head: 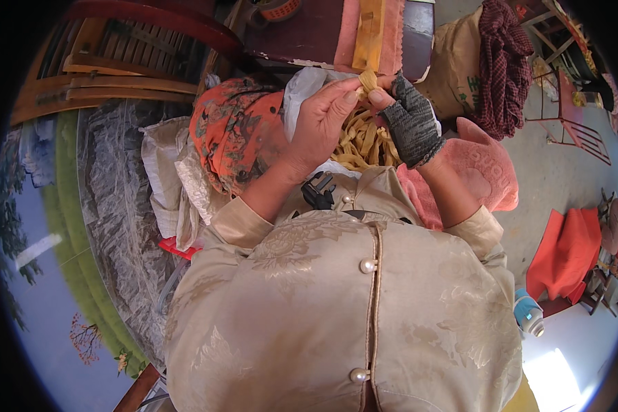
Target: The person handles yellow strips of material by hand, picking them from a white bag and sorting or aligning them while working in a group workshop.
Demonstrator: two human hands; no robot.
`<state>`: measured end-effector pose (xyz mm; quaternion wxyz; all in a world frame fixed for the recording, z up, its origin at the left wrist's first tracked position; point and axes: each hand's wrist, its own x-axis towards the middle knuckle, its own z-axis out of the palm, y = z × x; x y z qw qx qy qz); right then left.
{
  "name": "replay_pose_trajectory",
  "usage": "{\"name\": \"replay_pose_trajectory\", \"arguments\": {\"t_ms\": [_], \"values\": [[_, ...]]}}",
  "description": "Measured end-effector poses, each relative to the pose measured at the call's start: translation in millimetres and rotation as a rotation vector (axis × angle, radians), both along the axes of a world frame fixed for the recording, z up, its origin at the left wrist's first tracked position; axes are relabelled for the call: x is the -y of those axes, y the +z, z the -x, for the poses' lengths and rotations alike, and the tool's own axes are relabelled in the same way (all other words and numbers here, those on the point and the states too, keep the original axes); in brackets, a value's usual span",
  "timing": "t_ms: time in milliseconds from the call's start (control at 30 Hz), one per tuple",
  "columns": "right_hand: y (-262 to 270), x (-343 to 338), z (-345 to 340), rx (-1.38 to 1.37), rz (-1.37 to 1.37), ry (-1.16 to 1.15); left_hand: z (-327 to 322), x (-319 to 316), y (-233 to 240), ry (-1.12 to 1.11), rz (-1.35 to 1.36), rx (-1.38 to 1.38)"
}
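Observation:
Both hands meet just above my lap, at the near edge of a dark table (298,44). Bare, my left hand (318,116) pinches a folded yellowish strip (368,80) between thumb and fingers. A dark grey fingerless knit glove covers my right hand (412,123), which grips the same strip from the other side, its thumb against the fold. Under the hands, a heap of similar flat, yellowish strips (363,141) lies with white plastic bagging (301,92) around it. Beyond the fingertips, a narrow wooden board (369,36) rests on a pink towel (345,44) on the table.
Orange patterned fabric (237,134) and a white woven sack (165,175) lie left, near a slatted wooden chair (129,77). A pink cloth (481,170) is by my right forearm. Further right stand a full tan sack (445,67) with checked cloth (502,67) and a blue-and-white bottle (529,313).

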<state>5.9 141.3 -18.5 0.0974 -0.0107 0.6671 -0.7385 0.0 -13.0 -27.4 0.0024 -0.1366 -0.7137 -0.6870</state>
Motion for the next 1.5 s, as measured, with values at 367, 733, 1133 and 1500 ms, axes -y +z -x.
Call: {"name": "replay_pose_trajectory", "arguments": {"t_ms": [367, 733, 1133, 1500], "values": [[-24, -43, 19, 0.378, 0.464, -0.055, 19, 18, 6, 0.033, 0.020, -0.002], [1, -2, 2, -0.078, -0.477, 0.060, 0, 2, 11, -0.168, 0.755, -0.306], [14, -13, -26, -0.147, -0.547, 0.477, 20, 67, 10, -0.299, 1.128, -0.947], [-28, -21, 44, -0.060, -0.419, -0.085, 64, 20, -27, -0.306, -0.143, 0.397]]}}
